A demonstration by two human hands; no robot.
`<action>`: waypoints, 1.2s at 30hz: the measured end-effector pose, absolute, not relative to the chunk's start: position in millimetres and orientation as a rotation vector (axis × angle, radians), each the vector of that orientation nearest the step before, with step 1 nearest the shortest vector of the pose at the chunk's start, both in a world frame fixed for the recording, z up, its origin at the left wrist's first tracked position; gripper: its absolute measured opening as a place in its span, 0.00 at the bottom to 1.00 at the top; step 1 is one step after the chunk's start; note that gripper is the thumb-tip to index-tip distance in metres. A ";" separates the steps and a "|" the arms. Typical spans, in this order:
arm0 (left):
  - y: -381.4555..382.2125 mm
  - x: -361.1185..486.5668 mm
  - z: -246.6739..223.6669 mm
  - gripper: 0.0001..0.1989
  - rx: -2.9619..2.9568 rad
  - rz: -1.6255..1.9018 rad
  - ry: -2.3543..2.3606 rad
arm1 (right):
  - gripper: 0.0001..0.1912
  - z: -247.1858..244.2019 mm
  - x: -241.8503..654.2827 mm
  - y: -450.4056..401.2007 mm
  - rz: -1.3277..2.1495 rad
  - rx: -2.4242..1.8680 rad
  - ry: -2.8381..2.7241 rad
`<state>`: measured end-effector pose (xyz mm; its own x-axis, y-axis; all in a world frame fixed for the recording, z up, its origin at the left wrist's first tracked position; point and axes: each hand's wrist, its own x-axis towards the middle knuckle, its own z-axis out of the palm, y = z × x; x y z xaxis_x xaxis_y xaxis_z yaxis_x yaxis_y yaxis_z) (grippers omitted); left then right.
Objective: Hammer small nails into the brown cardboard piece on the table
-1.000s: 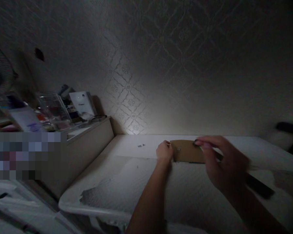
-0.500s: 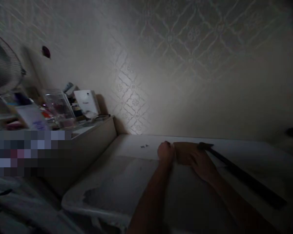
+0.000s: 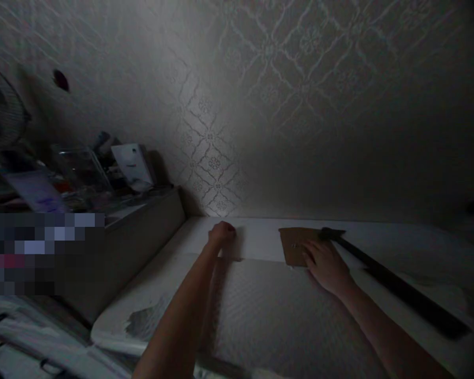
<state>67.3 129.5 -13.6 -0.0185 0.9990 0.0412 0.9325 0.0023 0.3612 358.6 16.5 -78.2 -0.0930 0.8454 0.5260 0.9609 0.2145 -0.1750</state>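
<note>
My left hand (image 3: 221, 234) is over the white back strip of the tabletop, its fingers curled together. Whatever they pinch, if anything, is hidden. My right hand (image 3: 326, 263) rests with its fingers stretched on the right part of a flat brown piece of cardboard (image 3: 290, 252). A few tiny objects (image 3: 295, 245), too small to name, show on the cardboard just left of those fingertips. Beside the right hand lies a hammer (image 3: 403, 287), its dark head at the cardboard's right corner and its black handle slanting toward the lower right.
The white tabletop (image 3: 260, 316) meets a patterned wall (image 3: 300, 131) at the back. At left, a raised cabinet (image 3: 150, 247) carries a white box (image 3: 130, 163), a clear plastic holder (image 3: 82, 168) and clutter. A fan (image 3: 2, 110) stands at the far left. The room is dim.
My left hand has moved left from the cardboard's left edge to where small dark pieces lay on the white strip. My right hand stays on the cardboard; the tiny objects there now show.
</note>
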 end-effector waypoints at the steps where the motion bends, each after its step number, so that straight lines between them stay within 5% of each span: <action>1: 131.1 67.6 -15.4 0.12 2.029 0.410 2.045 | 0.20 -78.4 359.1 16.9 -0.287 -1.665 -1.969; 22: 122.5 85.7 -3.2 0.11 2.023 0.574 2.203 | 0.20 -73.5 351.8 15.0 -0.223 -1.760 -1.926; 29: 82.3 161.9 4.2 0.08 1.892 1.055 1.699 | 0.19 -72.4 351.0 15.9 -0.189 -1.669 -1.877; 36: 50.0 222.4 -16.5 0.07 1.793 1.047 1.486 | 0.12 -61.8 352.3 16.6 -0.202 -1.434 -1.758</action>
